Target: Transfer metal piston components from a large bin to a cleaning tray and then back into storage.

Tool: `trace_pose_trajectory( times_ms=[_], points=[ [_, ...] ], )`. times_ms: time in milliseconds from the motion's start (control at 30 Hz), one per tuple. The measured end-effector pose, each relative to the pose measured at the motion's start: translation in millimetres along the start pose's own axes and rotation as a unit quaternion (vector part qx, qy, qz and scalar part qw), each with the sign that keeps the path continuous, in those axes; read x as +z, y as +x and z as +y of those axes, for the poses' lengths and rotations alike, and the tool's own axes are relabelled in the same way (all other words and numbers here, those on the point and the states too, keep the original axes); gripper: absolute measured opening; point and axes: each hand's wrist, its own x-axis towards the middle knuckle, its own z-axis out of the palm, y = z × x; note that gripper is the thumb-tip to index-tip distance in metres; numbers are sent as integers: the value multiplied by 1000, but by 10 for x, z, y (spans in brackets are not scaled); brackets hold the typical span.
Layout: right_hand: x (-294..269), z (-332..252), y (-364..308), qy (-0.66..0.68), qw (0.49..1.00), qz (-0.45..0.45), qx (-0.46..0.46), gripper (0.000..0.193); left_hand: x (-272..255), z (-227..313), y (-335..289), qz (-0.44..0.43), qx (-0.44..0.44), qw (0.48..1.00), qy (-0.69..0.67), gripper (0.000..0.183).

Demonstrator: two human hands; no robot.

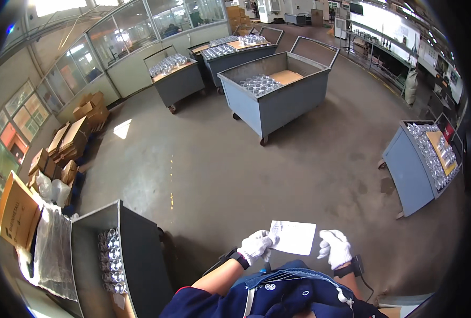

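- Paper sheet [294,237], white with faint print, held in front of the person's chest above the concrete floor [219,164]; it sits tilted, its left edge lower than its right
- left hand [256,245] in a white knit glove; fingers [270,241] pinching the sheet's left edge; black band at the wrist
- right hand [335,248] also in a white glove, just beside the sheet's right edge; fingers curled loosely together; cannot tell whether they touch the paper; black band at that wrist too
- dark blue clothing fills the lower edge below both hands
- grey metal cart [134,254] close at the person's left; rows of clear glass jars [112,259] stacked inside it; clear plastic sheeting [52,249] hanging over its far side
- cardboard boxes [66,146] piled along the left wall, some flattened
- second grey cart [413,175] to the right, loaded with glass jars and a brown cardboard piece
- larger wheeled bin [278,100] ahead, partly filled with jars; further carts [177,79] behind it near the glazed partition
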Motion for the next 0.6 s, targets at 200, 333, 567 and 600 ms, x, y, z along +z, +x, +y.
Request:
trace_pose_trajectory(
  times_ms=[200, 333, 567, 600],
  points=[
    [-373, -13, 1332, 74, 995, 40, 52, 14, -198, 814, 1249, 41, 29, 999, -21, 16],
    [-478, -518, 2294, 98, 992, 61, 50, 14, -335, 1560, 1992, 89, 23, 995, -26, 19],
    [15, -2113, 3968, -27, 999, -4, -23, 21, -655, 2834, 3044, 258, 66, 958, -105, 21],
    [180, -2352, 4162, -51, 998, -26, -34, 21, -720, 2907, 3179, 279, 66, 953, -101, 22]
  ],
)
